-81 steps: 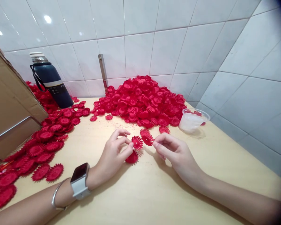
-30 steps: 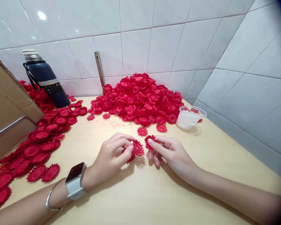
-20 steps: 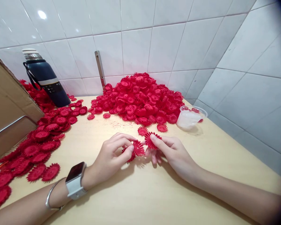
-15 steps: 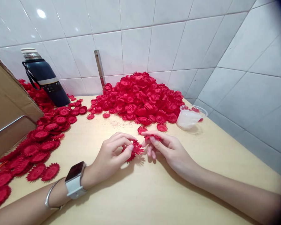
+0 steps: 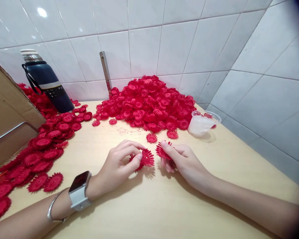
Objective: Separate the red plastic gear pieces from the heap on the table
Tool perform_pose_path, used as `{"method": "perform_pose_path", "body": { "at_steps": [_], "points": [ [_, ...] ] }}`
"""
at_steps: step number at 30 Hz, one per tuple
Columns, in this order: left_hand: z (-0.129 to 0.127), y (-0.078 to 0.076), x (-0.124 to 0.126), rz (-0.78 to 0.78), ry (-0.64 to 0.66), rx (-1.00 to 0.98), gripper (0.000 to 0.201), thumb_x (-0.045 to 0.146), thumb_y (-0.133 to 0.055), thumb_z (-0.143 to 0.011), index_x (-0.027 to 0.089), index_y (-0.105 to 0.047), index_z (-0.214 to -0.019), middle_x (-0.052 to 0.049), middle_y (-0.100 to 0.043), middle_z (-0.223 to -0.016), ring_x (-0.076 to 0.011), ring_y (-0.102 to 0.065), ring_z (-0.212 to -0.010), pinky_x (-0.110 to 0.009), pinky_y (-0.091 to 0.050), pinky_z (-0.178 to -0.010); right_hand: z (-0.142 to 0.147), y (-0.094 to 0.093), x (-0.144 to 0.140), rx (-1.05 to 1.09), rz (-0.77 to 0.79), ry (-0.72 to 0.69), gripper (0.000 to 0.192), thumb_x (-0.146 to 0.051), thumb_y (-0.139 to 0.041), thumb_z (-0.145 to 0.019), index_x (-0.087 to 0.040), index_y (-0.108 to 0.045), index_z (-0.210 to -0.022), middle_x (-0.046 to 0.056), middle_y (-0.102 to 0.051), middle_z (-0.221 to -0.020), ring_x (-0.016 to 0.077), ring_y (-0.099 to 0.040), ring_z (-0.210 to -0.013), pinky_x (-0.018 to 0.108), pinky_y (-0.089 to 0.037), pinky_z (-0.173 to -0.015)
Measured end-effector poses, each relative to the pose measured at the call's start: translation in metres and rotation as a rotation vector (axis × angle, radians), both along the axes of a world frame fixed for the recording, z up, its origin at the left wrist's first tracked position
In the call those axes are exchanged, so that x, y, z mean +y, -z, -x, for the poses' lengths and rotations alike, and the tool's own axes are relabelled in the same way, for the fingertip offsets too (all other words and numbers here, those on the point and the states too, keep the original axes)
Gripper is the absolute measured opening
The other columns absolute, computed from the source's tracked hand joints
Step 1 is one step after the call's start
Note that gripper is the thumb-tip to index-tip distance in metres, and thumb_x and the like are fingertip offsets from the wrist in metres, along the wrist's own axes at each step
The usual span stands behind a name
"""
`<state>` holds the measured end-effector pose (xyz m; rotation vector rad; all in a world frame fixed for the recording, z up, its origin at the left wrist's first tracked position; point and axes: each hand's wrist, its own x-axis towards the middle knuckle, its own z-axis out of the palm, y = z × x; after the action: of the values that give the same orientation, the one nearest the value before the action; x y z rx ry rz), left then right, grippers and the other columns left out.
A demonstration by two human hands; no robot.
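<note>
My left hand (image 5: 124,159), at the middle of the table, pinches a red fringed paper flower (image 5: 148,157) between thumb and fingers. More red petals show beneath that hand, partly hidden by it. My right hand (image 5: 180,156) is closed on another red fringed flower (image 5: 161,151), its thumb pressed on top and the other fingers curled below. A small gap separates the two held flowers. Just beyond them, two loose red flowers lie on the table, one (image 5: 151,137) to the left and one (image 5: 172,134) to the right.
A large heap of red flowers (image 5: 149,103) rests against the tiled wall. More flowers (image 5: 43,142) spread along the left, beside a cardboard box (image 5: 12,99) and a dark blue bottle (image 5: 49,83). A clear plastic cup (image 5: 201,126) stands at right; a metal strip (image 5: 105,71) leans behind.
My right hand has turned and its fingers have curled in, tilting its flower more upright. The flower in my left hand has turned slightly to face me; that hand stays in place.
</note>
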<state>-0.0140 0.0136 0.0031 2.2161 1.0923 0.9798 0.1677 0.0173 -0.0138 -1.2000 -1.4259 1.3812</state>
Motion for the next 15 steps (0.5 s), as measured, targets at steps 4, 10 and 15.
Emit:
{"method": "perform_pose_path", "body": {
  "at_steps": [4, 10, 15],
  "points": [
    [0.0004, 0.001, -0.0003, -0.001, -0.013, 0.001, 0.017, 0.014, -0.046, -0.081, 0.016, -0.056, -0.067, -0.006, -0.062, -0.089, -0.0161, -0.057, -0.085, -0.028, -0.044, -0.077, -0.0014, 0.0027, 0.0022, 0.054, -0.05, -0.073, 0.043, -0.051, -0.047, -0.078, -0.016, -0.049, -0.053, -0.004, -0.044, -0.045, 0.0082, -0.041, -0.041, 0.021, -0.033, -0.042],
    [0.0004, 0.0013, 0.0006, 0.022, -0.02, 0.001, 0.018, 0.014, -0.046, -0.082, 0.016, -0.057, -0.067, -0.005, -0.062, -0.09, -0.0154, -0.057, -0.087, -0.027, -0.043, -0.079, -0.0024, 0.0001, 0.0022, -0.003, -0.139, -0.134, 0.034, -0.039, -0.046, -0.083, -0.017, -0.045, -0.057, -0.004, -0.042, -0.052, 0.0083, -0.039, -0.049, 0.021, -0.032, -0.048],
    [0.0007, 0.0002, 0.0001, 0.022, -0.008, 0.002, 0.017, 0.014, -0.046, -0.081, 0.016, -0.056, -0.068, -0.005, -0.061, -0.091, -0.0155, -0.056, -0.087, -0.027, -0.043, -0.078, 0.0008, -0.0032, 0.0008, 0.001, -0.101, -0.115, 0.035, -0.037, -0.043, -0.084, -0.017, -0.045, -0.056, -0.004, -0.041, -0.049, 0.0082, -0.04, -0.047, 0.021, -0.033, -0.047]
  ]
}}
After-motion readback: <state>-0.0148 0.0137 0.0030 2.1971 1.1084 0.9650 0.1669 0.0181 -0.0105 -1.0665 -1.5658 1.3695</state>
